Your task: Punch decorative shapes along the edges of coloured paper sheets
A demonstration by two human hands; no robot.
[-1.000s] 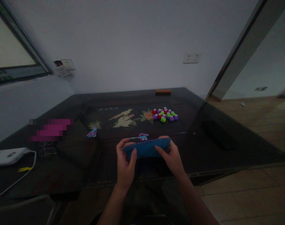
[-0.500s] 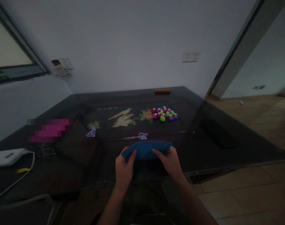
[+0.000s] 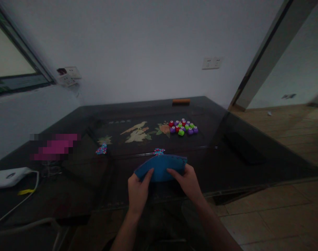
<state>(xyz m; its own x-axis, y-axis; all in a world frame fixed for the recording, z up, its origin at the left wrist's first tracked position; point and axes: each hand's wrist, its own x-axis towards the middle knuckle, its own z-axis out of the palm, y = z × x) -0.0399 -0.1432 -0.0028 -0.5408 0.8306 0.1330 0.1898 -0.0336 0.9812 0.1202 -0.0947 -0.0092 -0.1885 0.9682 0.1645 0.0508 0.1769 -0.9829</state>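
Observation:
A flat blue piece [image 3: 161, 166], felt-like with dark marks along its right edge, is held up over the near edge of the table. My left hand [image 3: 139, 190] grips its left end, thumb on the near face. On the right end, my right hand [image 3: 187, 179] pinches it the same way; the other fingers of both hands are hidden behind it. Just beyond its top edge lies a small pile of blue, pink and white bits [image 3: 159, 151]. A similar pile of bits [image 3: 101, 149] sits farther left.
Several red, purple and green knobbly toys [image 3: 183, 127] stand on the dark table [image 3: 127, 164]. An orange-brown bar [image 3: 181, 101] lies at the back, a black oblong object [image 3: 243, 148] at right. At left are a pink blurred patch [image 3: 59, 144] and a white device [image 3: 9, 177] with a cable.
The blue piece has tilted so more of its near face shows, and its right end has shifted slightly left with my right hand. Both hands keep their hold.

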